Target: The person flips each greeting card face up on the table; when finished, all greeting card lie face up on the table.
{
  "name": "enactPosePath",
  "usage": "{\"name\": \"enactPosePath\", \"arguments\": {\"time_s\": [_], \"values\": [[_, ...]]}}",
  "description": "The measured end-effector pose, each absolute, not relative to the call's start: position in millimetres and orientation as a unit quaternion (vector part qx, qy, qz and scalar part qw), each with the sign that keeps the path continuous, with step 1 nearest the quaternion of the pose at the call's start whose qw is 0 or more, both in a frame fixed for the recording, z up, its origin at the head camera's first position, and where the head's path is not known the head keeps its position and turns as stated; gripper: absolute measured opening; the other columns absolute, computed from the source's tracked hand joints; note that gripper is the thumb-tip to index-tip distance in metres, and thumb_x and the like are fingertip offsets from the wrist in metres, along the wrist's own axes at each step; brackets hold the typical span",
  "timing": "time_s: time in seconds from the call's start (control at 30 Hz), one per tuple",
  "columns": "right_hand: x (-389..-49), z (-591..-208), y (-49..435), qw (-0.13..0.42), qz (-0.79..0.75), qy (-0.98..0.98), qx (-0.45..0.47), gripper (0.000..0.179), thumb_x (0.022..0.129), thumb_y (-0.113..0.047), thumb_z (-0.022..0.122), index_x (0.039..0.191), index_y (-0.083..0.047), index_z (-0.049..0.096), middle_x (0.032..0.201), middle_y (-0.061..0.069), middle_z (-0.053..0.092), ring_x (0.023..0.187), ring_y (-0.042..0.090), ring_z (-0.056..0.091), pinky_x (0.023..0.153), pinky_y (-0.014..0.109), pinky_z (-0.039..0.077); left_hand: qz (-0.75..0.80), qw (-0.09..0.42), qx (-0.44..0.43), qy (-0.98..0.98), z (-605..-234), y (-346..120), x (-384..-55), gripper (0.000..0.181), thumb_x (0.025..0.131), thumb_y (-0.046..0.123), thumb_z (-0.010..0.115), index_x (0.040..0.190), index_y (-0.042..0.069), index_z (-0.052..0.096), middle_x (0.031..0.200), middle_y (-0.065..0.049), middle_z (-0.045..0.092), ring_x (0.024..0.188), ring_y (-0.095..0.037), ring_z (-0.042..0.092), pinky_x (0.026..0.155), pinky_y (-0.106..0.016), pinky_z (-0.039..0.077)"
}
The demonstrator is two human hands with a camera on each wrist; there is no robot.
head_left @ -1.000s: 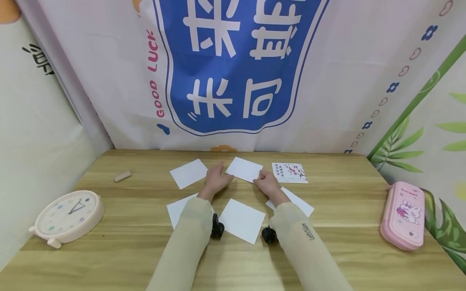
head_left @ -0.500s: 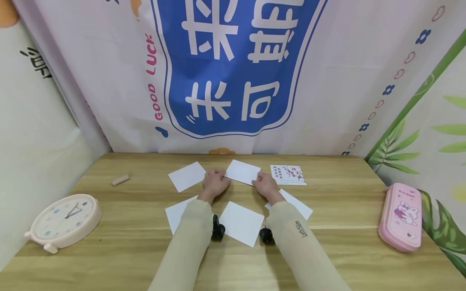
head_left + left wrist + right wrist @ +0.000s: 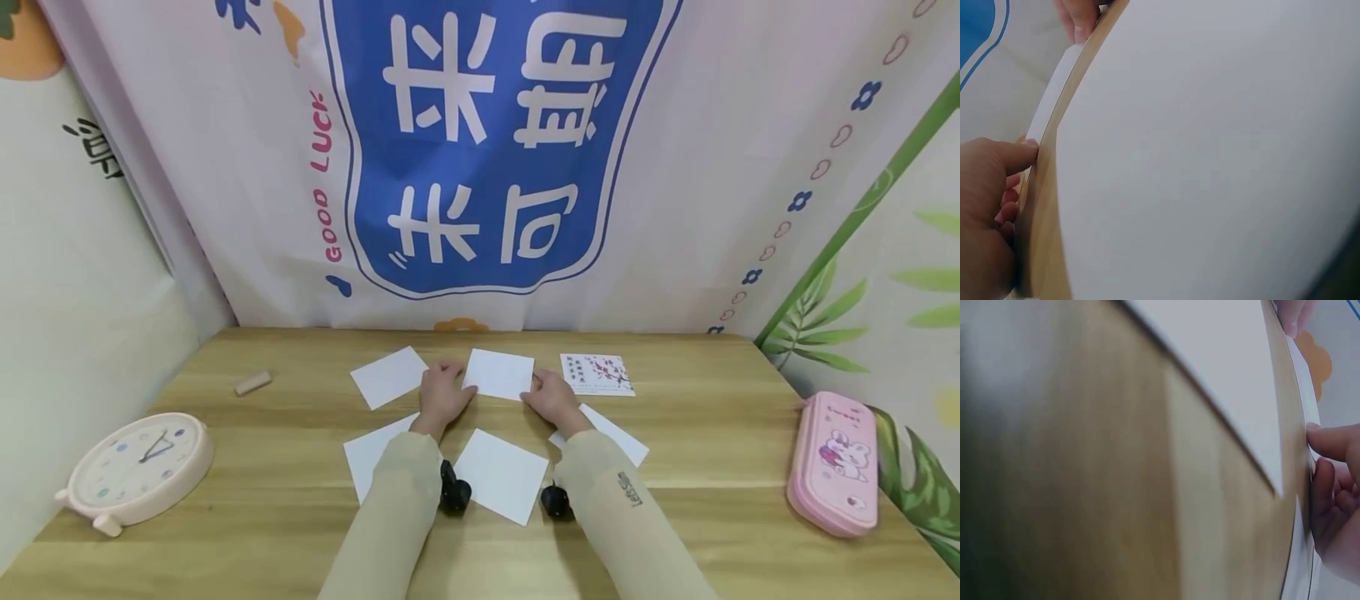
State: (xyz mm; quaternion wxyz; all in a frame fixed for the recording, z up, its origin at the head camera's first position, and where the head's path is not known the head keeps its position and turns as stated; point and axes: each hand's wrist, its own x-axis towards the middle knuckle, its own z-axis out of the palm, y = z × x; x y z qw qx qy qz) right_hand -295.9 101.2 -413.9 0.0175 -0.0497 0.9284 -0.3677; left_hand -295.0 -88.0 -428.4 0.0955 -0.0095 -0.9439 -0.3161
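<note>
A blank white card point(image 3: 499, 374) lies near the back of the wooden table, almost square to its back edge. My left hand point(image 3: 444, 395) pinches its left edge, thumb at the near corner; the left wrist view shows that thumb point(image 3: 1021, 152) on the card's rim with the other fingers curled beside it. At the opposite edge, my right hand point(image 3: 552, 397) pinches the card, and its thumb point(image 3: 1329, 439) shows at the rim in the right wrist view. Just right of that hand is a card printed with red blossoms and dark characters point(image 3: 597, 375).
More blank white cards lie around: one at back left point(image 3: 388, 377), one at front left point(image 3: 369, 454), one in front centre point(image 3: 501, 475), one partly under the right wrist point(image 3: 619, 435). A round clock point(image 3: 138, 467), a small tan block point(image 3: 253, 383) and a pink pencil case point(image 3: 834, 463) stand farther out.
Between my two hands the white card has turned from a slant to nearly straight, its right side swinging away from me. Both hands keep their hold. The head view has tilted slightly upward.
</note>
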Motion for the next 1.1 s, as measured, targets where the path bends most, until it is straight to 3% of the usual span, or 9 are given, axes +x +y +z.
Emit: {"name": "enactPosePath", "arguments": {"time_s": [0.3, 0.53, 0.7, 0.8, 0.87, 0.97, 1.03, 1.1], "values": [[-292.1, -420.5, 100.1, 0.045, -0.396, 0.915, -0.062, 0.060, 0.074, -0.011, 0.065, 0.123, 0.009, 0.039, 0.056, 0.001, 0.044, 0.046, 0.011, 0.037, 0.045, 0.023, 0.032, -0.256, 0.088, -0.015, -0.963, -436.5, -88.3, -285.4, 0.060, 0.072, 0.042, 0.063, 0.120, 0.007, 0.051, 0.112, -0.016, 0.041, 0.098, -0.030, 0.035, 0.079, -0.040, 0.031], [-294.3, -415.7, 101.2, 0.057, -0.420, 0.904, -0.054, 0.044, 0.071, -0.011, 0.067, 0.108, 0.007, 0.050, 0.060, 0.001, 0.043, 0.050, 0.012, 0.038, 0.046, 0.022, 0.031, -0.255, 0.072, -0.015, -0.964, -433.0, -85.3, -290.8, 0.074, 0.066, 0.050, 0.066, 0.124, 0.008, 0.047, 0.113, -0.016, 0.038, 0.099, -0.030, 0.032, 0.081, -0.042, 0.028], [-295.5, -414.2, 100.3, 0.055, -0.418, 0.906, -0.039, 0.059, 0.069, -0.009, 0.067, 0.121, 0.004, 0.044, 0.063, 0.002, 0.045, 0.052, 0.013, 0.039, 0.047, 0.024, 0.033, -0.253, 0.053, -0.021, -0.966, -429.7, -84.8, -290.8, 0.079, 0.064, 0.053, 0.066, 0.126, 0.007, 0.045, 0.114, -0.015, 0.038, 0.100, -0.029, 0.031, 0.082, -0.042, 0.028], [-295.6, -414.8, 100.0, 0.062, -0.411, 0.909, -0.032, 0.067, 0.069, -0.011, 0.067, 0.126, 0.006, 0.036, 0.068, 0.006, 0.048, 0.057, 0.018, 0.043, 0.054, 0.028, 0.037, -0.256, 0.051, -0.015, -0.965, -429.8, -83.1, -289.5, 0.080, 0.063, 0.053, 0.067, 0.125, 0.007, 0.045, 0.115, -0.015, 0.038, 0.102, -0.029, 0.031, 0.083, -0.042, 0.027], [-295.5, -414.5, 99.1, 0.059, -0.401, 0.914, -0.030, 0.068, 0.069, -0.014, 0.068, 0.126, 0.006, 0.036, 0.080, 0.011, 0.054, 0.070, 0.022, 0.050, 0.066, 0.032, 0.041, -0.260, 0.052, -0.013, -0.964, -429.4, -82.6, -289.0, 0.079, 0.063, 0.052, 0.068, 0.125, 0.008, 0.046, 0.115, -0.015, 0.038, 0.103, -0.030, 0.031, 0.084, -0.043, 0.027], [-295.1, -413.7, 97.9, 0.054, -0.385, 0.921, -0.027, 0.065, 0.069, -0.016, 0.068, 0.124, 0.006, 0.039, 0.095, 0.017, 0.054, 0.088, 0.028, 0.050, 0.080, 0.039, 0.038, -0.266, 0.049, -0.013, -0.963, -428.6, -82.3, -289.3, 0.077, 0.064, 0.050, 0.068, 0.125, 0.009, 0.046, 0.117, -0.015, 0.038, 0.104, -0.030, 0.032, 0.084, -0.044, 0.027], [-295.1, -413.8, 97.5, 0.049, -0.378, 0.924, -0.024, 0.061, 0.069, -0.016, 0.069, 0.120, 0.005, 0.043, 0.095, 0.015, 0.054, 0.090, 0.028, 0.049, 0.082, 0.039, 0.036, -0.273, 0.047, -0.013, -0.961, -428.0, -82.4, -289.8, 0.074, 0.065, 0.047, 0.068, 0.124, 0.009, 0.047, 0.118, -0.015, 0.038, 0.105, -0.031, 0.032, 0.084, -0.044, 0.027], [-295.3, -414.0, 97.3, 0.049, -0.377, 0.925, -0.023, 0.055, 0.069, -0.016, 0.069, 0.115, 0.005, 0.046, 0.084, 0.012, 0.053, 0.080, 0.025, 0.049, 0.075, 0.037, 0.039, -0.285, 0.046, -0.012, -0.957, -427.2, -82.9, -290.6, 0.070, 0.066, 0.044, 0.069, 0.123, 0.010, 0.048, 0.119, -0.016, 0.040, 0.105, -0.031, 0.033, 0.085, -0.045, 0.027]]}}
